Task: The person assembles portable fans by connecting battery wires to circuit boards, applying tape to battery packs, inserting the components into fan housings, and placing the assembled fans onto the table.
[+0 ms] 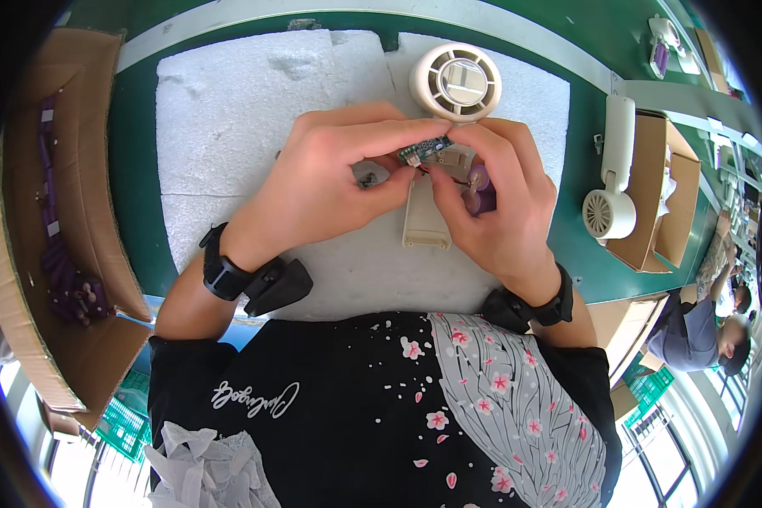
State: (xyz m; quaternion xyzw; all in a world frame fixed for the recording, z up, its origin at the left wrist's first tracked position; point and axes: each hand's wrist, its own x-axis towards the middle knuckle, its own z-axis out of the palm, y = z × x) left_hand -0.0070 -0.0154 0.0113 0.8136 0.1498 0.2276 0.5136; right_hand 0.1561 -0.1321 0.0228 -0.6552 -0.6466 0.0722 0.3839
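Between the fingertips of both hands is a small green circuit board [425, 151]. My left hand [339, 157] pinches its left end, and my right hand [504, 182] pinches its right end. Thin wires show beneath the board, close to a purple cylindrical cell [480, 190] partly hidden by my right fingers. Under my hands lies an open cream-coloured handle shell [426, 220]. At its far end sits a round cream fan head [457, 82] with a spoked grille. A small dark part [367, 176] shows behind my left fingers.
White foam sheets [229, 110] cover the green table [135, 169]. A cardboard box [127, 262] with purple cells stands at left. On the right are a whole cream handheld fan [614, 169] and another cardboard box [681, 195]. Farther right, a person [694, 339] sits.
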